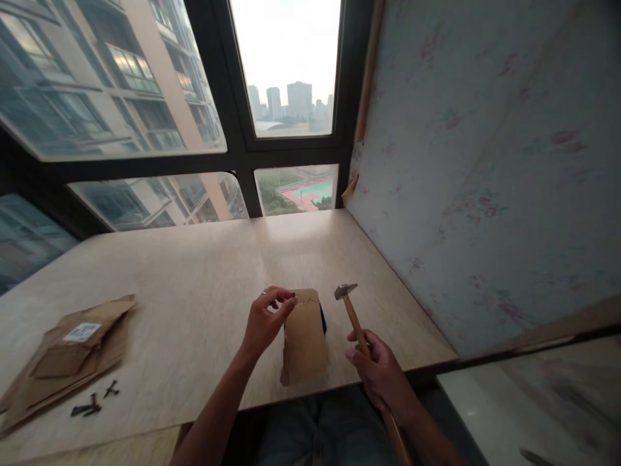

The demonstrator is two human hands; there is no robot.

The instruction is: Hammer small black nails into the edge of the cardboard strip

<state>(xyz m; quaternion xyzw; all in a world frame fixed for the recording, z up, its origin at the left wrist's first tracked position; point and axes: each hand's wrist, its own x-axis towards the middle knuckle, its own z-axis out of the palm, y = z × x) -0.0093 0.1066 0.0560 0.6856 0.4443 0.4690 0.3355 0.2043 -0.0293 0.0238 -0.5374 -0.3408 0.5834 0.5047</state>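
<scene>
A brown cardboard piece (306, 340) lies on the ledge in front of me, with a row of small marks near its far end. Something blue (323, 320) shows from beneath its right edge. At the far left corner of the cardboard, my left hand (266, 318) pinches a small dark nail (294, 295) between thumb and fingers; most of the nail is hidden. My right hand (377, 366) is wrapped around the wooden handle of a hammer (354, 316). The hammer's metal head is raised to the right of the cardboard, apart from it.
Flat brown paper packages (77, 349), one with a white label, lie stacked at the left. Several dark nails or screws (92, 404) are scattered near them. A floral-papered wall (466, 168) borders the stone-look ledge (204, 272) on the right, and windows stand behind it.
</scene>
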